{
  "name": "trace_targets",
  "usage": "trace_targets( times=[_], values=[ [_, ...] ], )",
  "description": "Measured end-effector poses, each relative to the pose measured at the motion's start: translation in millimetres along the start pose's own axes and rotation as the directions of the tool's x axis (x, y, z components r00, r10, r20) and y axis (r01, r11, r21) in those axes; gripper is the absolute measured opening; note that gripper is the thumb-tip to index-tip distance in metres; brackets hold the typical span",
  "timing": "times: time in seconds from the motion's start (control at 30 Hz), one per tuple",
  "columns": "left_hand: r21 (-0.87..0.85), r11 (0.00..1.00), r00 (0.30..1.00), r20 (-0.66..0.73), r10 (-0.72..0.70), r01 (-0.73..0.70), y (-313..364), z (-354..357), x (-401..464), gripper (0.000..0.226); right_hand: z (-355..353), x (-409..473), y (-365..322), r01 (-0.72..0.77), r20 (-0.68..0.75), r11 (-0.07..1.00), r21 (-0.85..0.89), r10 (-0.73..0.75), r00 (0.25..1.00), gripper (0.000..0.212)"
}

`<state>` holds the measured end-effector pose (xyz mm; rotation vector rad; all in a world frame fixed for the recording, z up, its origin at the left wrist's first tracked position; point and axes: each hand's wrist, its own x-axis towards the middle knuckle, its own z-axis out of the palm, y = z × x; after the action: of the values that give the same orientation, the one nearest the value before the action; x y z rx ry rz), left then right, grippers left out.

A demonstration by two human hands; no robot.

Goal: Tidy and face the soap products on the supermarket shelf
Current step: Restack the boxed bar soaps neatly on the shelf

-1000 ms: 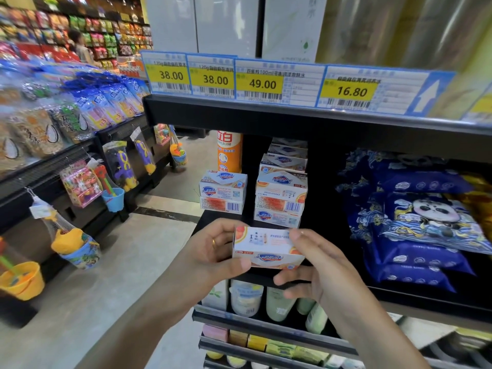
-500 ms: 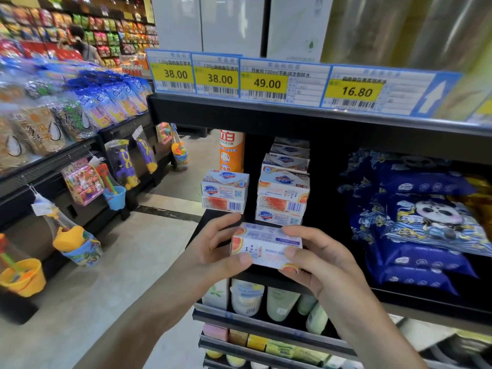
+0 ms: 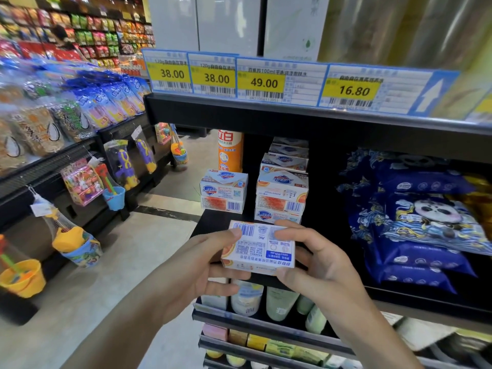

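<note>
Rotated since: one soap box (image 3: 257,245), two hands.

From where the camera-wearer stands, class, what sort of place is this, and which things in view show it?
A supermarket aisle, almost certainly. Yellow price tags with barcodes line the shelf edge, stacked soap boxes sit below, and packaged snacks fill the far racks.

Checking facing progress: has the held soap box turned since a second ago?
Yes. The soap box has rolled in both hands, barcode back now up, still below the shelf stacks.
</note>
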<state>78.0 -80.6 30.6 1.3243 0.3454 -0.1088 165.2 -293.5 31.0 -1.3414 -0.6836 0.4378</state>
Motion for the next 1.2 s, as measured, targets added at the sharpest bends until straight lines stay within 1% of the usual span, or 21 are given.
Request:
trace_targets(
  times=[0.07, 0.17, 0.27, 0.33, 0.4, 0.47, 0.5, 0.6, 0.63, 0.7, 0.83, 0.97, 1.1, 1.2],
  values=[
    [-0.002, 1.000, 1.000, -0.009, -0.004, 0.004, 0.3, 1.4, -1.5, 0.054, -0.7, -0.3, 2.0, 0.023, 0.009, 1.000, 0.005, -0.023, 1.000, 0.045],
    [0.016, 1.000, 1.000, -0.030, 0.003, -0.003, -0.3, 2.5, -3.0, 0.057, -0.7, -0.9, 3.9, 0.042, 0.040, 0.999, -0.017, -0.042, 0.998, 0.056],
    [0.050, 0.998, 0.999, -0.035, 0.037, -0.035, 0.0, 3.6, -4.5, 0.059, -0.3, -1.0, 2.4, 0.044, 0.045, 0.997, -0.058, -0.041, 0.998, 0.077],
    [0.073, 0.995, 0.997, -0.024, 0.076, -0.074, -0.2, 3.7, -5.5, 0.049, -0.6, -1.3, 1.5, 0.031, 0.035, 0.997, -0.068, -0.029, 0.999, 0.089],
    [0.106, 0.985, 0.991, -0.007, 0.135, -0.134, -1.5, 3.4, -5.8, 0.034, -1.1, -2.0, 1.5, 0.016, 0.016, 0.996, -0.084, -0.014, 1.000, 0.092],
    [0.135, 0.972, 0.981, 0.001, 0.196, -0.195, -3.7, 2.8, -4.3, 0.028, -1.5, -2.9, 1.2, -0.023, -0.022, 0.995, -0.098, 0.021, 1.000, 0.088],
    [0.142, 0.964, 0.975, 0.004, 0.224, -0.223, -4.9, 2.2, -3.4, 0.028, -1.1, -3.1, 0.8, -0.054, -0.047, 0.994, -0.095, 0.049, 0.998, 0.082],
    [0.139, 0.943, 0.953, 0.027, 0.301, -0.302, -7.0, 2.2, -2.5, 0.032, -0.3, -1.0, -0.7, -0.154, -0.134, 0.983, -0.101, 0.139, 0.981, 0.063],
    [0.141, 0.935, 0.946, 0.031, 0.323, -0.324, -7.4, 2.3, -2.3, 0.034, -0.2, -0.1, -1.8, -0.187, -0.160, 0.978, -0.098, 0.170, 0.972, 0.059],
    [0.150, 0.921, 0.933, 0.033, 0.358, -0.359, -8.3, 2.2, -1.6, 0.037, 0.7, 1.6, -4.8, -0.253, -0.180, 0.967, -0.031, 0.244, 0.953, 0.059],
    [0.134, 0.911, 0.921, 0.055, 0.386, -0.390, -11.7, 2.8, -1.5, 0.039, 3.2, 3.7, -12.5, -0.349, -0.089, 0.927, 0.135, 0.362, 0.928, 0.060],
    [0.143, 0.905, 0.916, 0.066, 0.395, -0.400, -13.2, 5.2, -2.3, 0.040, 3.0, 6.5, -15.2, -0.419, -0.007, 0.871, 0.257, 0.436, 0.900, 0.054],
    [0.153, 0.899, 0.912, 0.066, 0.404, -0.410, -13.4, 4.7, -2.1, 0.042, 0.4, 9.1, -14.3, -0.433, 0.027, 0.848, 0.306, 0.447, 0.894, 0.043],
    [0.149, 0.899, 0.911, 0.065, 0.408, -0.413, -15.1, 2.7, -1.1, 0.045, -1.0, 9.9, -13.4, -0.415, 0.013, 0.844, 0.341, 0.437, 0.900, 0.047]
  ],
)
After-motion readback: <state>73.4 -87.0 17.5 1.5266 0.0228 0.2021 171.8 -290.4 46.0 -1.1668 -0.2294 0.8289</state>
